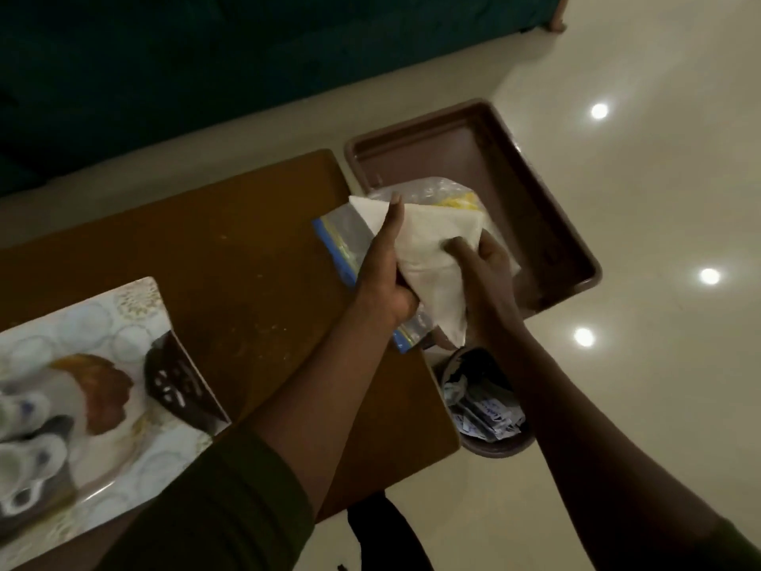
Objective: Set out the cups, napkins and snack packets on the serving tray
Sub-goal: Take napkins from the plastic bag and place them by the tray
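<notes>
Both my hands hold a stack of white napkins (436, 257) above the right end of the wooden table (230, 249). My left hand (383, 265) grips the stack's left side, thumb on top. On the right side my right hand (486, 257) pinches the napkins. Under them lies a clear zip bag (350, 236) with a blue seal and something yellow inside. The patterned serving tray (123, 315) is at the lower left, with white cups (29, 459) and a dark packet (173, 385) on it.
A brown plastic bin (547, 216) sits on the floor right of the table. A round basket (486, 414) with small sachets stands below my right forearm. A dark sofa fills the top left. The tiled floor reflects ceiling lights.
</notes>
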{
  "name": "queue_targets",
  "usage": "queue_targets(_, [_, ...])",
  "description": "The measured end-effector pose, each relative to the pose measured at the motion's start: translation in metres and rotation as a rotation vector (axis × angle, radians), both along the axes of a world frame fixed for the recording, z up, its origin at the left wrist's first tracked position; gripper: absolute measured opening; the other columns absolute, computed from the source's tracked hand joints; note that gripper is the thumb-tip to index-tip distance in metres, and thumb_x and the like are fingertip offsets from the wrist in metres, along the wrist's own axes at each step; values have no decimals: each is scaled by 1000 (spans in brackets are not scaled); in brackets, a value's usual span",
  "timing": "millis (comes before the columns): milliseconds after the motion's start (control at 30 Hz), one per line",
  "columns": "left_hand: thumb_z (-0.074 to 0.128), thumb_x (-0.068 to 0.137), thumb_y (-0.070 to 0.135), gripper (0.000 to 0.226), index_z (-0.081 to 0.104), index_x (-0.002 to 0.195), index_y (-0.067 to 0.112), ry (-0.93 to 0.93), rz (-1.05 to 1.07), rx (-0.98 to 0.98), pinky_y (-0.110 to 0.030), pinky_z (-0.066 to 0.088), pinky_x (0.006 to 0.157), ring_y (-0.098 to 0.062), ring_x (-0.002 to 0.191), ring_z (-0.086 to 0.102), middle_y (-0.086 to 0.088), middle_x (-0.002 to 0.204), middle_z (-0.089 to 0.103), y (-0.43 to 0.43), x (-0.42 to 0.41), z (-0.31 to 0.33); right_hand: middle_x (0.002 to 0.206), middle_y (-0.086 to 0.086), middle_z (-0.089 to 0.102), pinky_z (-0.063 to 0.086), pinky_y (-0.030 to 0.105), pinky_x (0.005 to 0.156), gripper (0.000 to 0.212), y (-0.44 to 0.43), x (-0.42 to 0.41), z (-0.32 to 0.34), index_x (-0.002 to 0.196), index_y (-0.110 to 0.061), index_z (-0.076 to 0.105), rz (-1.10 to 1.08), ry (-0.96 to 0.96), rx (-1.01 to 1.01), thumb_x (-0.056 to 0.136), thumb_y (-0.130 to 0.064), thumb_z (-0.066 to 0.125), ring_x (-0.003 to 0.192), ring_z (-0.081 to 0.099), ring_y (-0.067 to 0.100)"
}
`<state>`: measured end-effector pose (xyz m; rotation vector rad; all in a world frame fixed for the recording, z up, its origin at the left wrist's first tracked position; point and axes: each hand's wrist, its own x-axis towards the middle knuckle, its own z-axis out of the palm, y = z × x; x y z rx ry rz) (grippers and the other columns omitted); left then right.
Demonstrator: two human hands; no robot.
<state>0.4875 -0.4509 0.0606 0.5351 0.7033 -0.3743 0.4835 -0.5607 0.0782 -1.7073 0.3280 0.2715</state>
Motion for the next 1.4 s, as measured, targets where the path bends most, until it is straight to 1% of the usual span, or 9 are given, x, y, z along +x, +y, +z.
queue_targets(133, [61,88,45,42,65,110,9,-5,124,56,-40,58,82,-25,91,70,-11,97,73,57,-15,7,109,1,71,58,37,82,44,57,-24,4,120,-15,60,152,1,-58,80,-28,74,97,70,13])
queue_targets(267, [61,87,44,62,45,140,17,33,276,55,-23,39,100,-20,132,49,-10,141,53,117,-53,5,93,-6,74,61,35,72,24,101,-37,19,98,-39,67,196,-43,105,78,-27,74,87,72,12])
queue_targets(400, [49,81,69,67,63,118,15,-54,275,16,-37,53,84,-24,97,70,-9,102,75,155,-102,-2,102,0,73,58,34,71,32,140,-60,14,112,-29,63,403,93,47,84,-13,67,91,71,17])
queue_targets(533, [56,83,60,60,59,124,16,-48,342,45,-49,51,97,-32,121,60,-12,122,66,197,-120,-3,117,7,65,52,28,71,50,180,-78,-1,127,-14,54,435,180,-221,79,-19,69,99,63,19])
queue_targets(733, [72,80,39,41,63,113,15,148,390,233,-41,54,78,-24,108,60,-5,108,66,251,-138,-8,123,10,65,49,24,71,57,242,-122,-9,129,-11,52,670,15,-469,81,-35,72,102,65,22])
queue_targets(900, [71,83,31,16,70,80,16,113,487,148,-44,52,91,-21,96,64,-2,85,71,289,-151,-10,71,-11,63,39,3,41,38,269,-146,-11,117,-3,57,717,57,-364,84,-18,70,48,59,-13])
queue_targets(1100, [58,92,9,31,52,122,8,-70,204,303,-37,56,89,-24,107,62,-8,113,65,340,-162,-1,78,5,73,57,21,51,23,298,-148,-10,101,1,66,521,125,-206,87,-16,67,53,69,7])
queue_targets(1267, [47,94,-5,26,57,113,9,-39,6,472,-30,56,78,-19,94,63,-6,104,64,372,-174,-8,74,-1,74,60,26,54,27,300,-166,-21,102,-3,66,519,9,-328,86,-24,68,57,71,6])
queue_targets(1400, [50,93,-5,26,56,116,5,-59,-151,586,-29,59,73,-21,92,64,-11,109,64,362,-160,-6,79,-1,69,44,8,40,29,276,-158,-20,99,-3,65,426,-64,-486,84,-27,69,59,66,5])
